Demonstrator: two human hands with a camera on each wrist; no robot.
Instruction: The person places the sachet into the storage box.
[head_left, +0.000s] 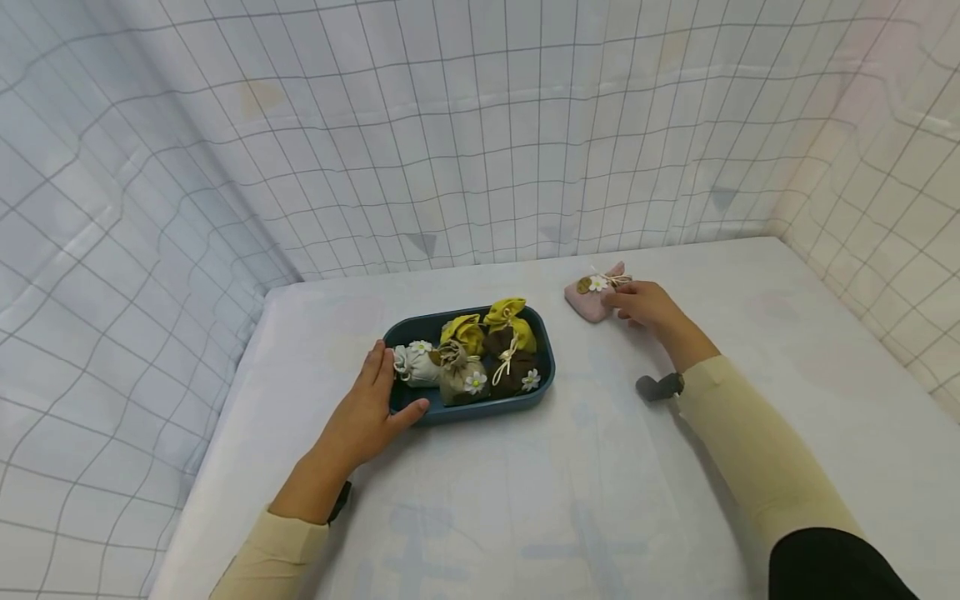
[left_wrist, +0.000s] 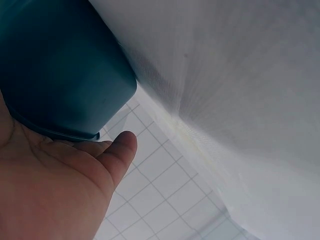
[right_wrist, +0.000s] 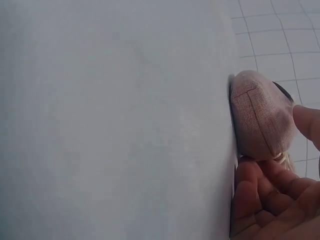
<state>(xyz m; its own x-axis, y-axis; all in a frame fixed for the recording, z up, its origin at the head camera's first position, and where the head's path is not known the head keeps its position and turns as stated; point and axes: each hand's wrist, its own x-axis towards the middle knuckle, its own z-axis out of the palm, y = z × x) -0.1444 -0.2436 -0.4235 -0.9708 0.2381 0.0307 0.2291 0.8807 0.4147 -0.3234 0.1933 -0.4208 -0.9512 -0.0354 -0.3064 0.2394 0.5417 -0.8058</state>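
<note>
At the back right of the table lies a small pink drawstring pouch (head_left: 587,305) with a white daisy and a cord bow. My right hand (head_left: 643,306) pinches its right side near the tied neck; the thumb and curled fingers show in the right wrist view, where the pouch (right_wrist: 260,117) sits against the table surface. My left hand (head_left: 369,410) rests along the left end of a dark teal tray (head_left: 480,410), fingers straight and thumb at the front rim. Inside the tray are a pale grey pouch (head_left: 422,370), an olive-beige pouch (head_left: 459,385), dark brown pouches (head_left: 513,373) and yellow pouches (head_left: 517,323).
A white cloth covers the table (head_left: 570,475). Grid-patterned white curtains (head_left: 480,150) hang behind it and along both sides. A dark wrist-camera piece (head_left: 658,387) sticks out from the right wrist, and a black rounded shape (head_left: 832,567) fills the lower right corner.
</note>
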